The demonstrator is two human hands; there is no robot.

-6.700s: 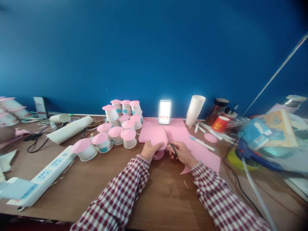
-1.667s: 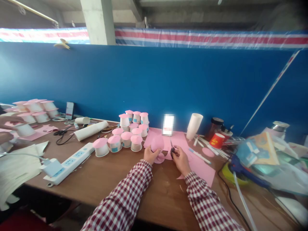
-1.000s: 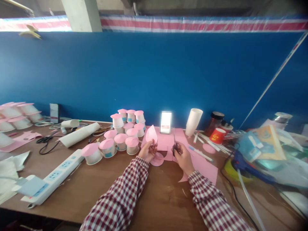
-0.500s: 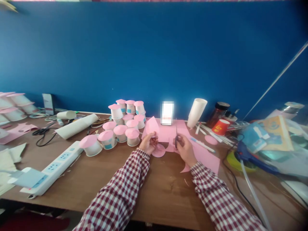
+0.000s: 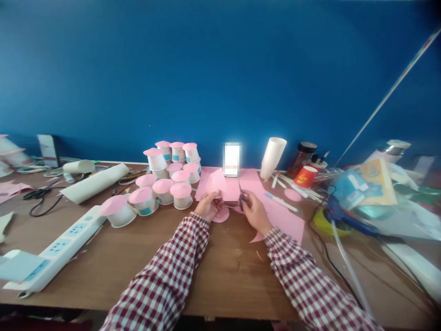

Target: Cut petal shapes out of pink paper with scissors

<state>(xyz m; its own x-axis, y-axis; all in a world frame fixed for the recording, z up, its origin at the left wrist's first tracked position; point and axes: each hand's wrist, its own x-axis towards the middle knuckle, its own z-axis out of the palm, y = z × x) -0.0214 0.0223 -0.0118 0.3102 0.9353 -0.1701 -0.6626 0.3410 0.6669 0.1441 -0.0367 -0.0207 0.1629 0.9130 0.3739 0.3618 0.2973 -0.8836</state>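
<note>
My left hand (image 5: 209, 205) pinches a piece of pink paper (image 5: 217, 180) that stands up from its fingers. Below and beside that hand, a pink paper disc (image 5: 221, 214) lies on the wooden table. My right hand (image 5: 255, 211) is wrapped round the handles of dark scissors (image 5: 240, 191), whose blades point away from me. Those blades are apart from the held paper. Under and behind both hands spread pink paper sheets (image 5: 282, 219). Left of my left hand stand several white paper cups with pink disc tops (image 5: 163, 186).
A white power strip (image 5: 65, 246) and a long cup stack (image 5: 98, 181) lie on the left. A phone with a glowing screen (image 5: 232, 158) leans at the back. To the right are an upright cup stack (image 5: 274, 156), a marker (image 5: 281, 202), a red cup (image 5: 305, 176) and a blue glue gun (image 5: 351, 219).
The view has turned slightly right, so everything sits further left. The pink paper in my left hand has tilted a little, and the scissors remain in my right hand.
</note>
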